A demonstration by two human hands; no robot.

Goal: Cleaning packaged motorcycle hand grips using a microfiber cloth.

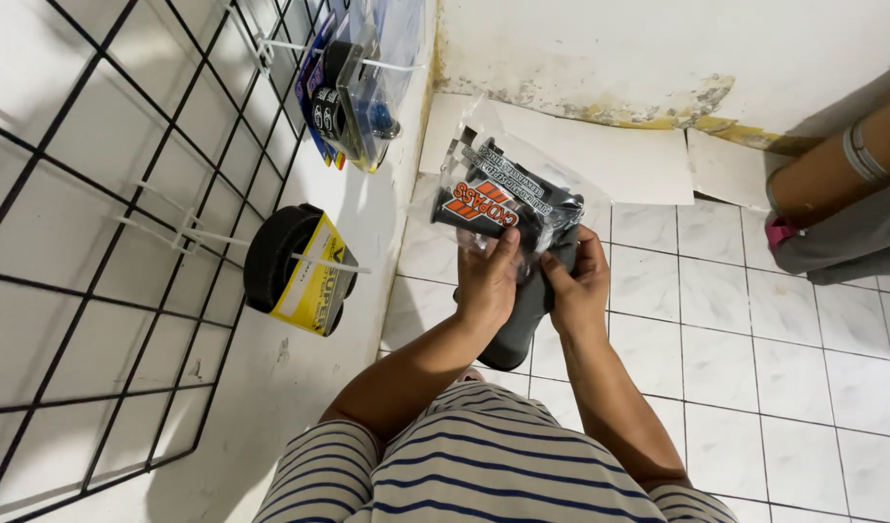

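Note:
Both my hands hold a clear plastic packet (pixel 503 194) with a black, white and orange card and black parts inside, raised in front of me above the tiled floor. My left hand (pixel 486 281) grips its lower left edge with the thumb on the plastic. My right hand (pixel 577 286) pinches its lower right side. A dark grey object (pixel 522 320) hangs below the packet between my hands; what it is I cannot tell.
A black wire grid panel (pixel 96 242) on the white wall at left carries white hooks with a black roll in a yellow sleeve (pixel 295 271) and blue-backed blister packs (pixel 353 87). White floor tiles (pixel 735 339) spread right. Another person's leg (pixel 842 165) is at upper right.

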